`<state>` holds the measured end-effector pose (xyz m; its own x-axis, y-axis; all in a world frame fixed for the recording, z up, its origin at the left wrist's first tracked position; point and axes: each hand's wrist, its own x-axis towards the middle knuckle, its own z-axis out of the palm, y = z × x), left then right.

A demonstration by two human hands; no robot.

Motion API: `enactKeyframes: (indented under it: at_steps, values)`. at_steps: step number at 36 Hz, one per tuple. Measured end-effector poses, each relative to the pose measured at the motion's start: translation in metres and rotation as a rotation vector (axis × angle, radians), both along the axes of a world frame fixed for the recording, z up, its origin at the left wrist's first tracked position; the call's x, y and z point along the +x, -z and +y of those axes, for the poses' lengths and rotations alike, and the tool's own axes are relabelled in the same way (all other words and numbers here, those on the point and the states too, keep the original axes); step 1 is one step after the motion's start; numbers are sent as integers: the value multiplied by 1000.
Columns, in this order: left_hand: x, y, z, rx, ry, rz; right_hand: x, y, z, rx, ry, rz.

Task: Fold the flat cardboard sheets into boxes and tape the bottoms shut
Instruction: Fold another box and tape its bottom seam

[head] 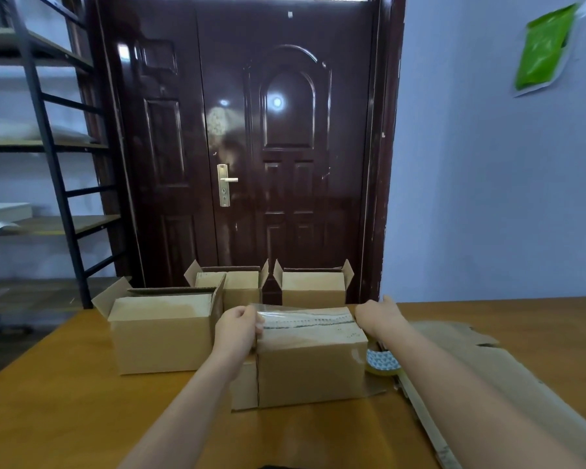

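On the wooden bench (82,384) before a dark door (251,130), the left hand (239,328) is pinching clear tape (305,318) across the upturned box (310,363); the right hand (381,316) is pressing its far end, finger pose unclear.

Dark door (251,147), metal shelving (41,147), green packet (543,47).

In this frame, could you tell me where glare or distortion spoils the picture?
Head view: ceiling lights glare off the glossy door; wide-angle bend tilts the shelving at left; the green packet on the wall is smeared; the clear tape on the box shines.
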<state>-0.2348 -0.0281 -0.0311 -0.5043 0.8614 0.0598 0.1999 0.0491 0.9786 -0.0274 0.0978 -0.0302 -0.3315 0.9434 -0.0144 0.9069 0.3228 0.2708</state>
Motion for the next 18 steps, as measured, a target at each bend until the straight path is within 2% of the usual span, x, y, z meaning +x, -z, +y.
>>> enactKeyframes:
  at_steps: [12, 18]
  values:
    - [1, 2, 8, -10, -74, 103, 0, 1, -1, -10, 16, 17]
    - [-1, 0, 13, -35, -98, 64, 1, 2, -1, -8, 5, -5]
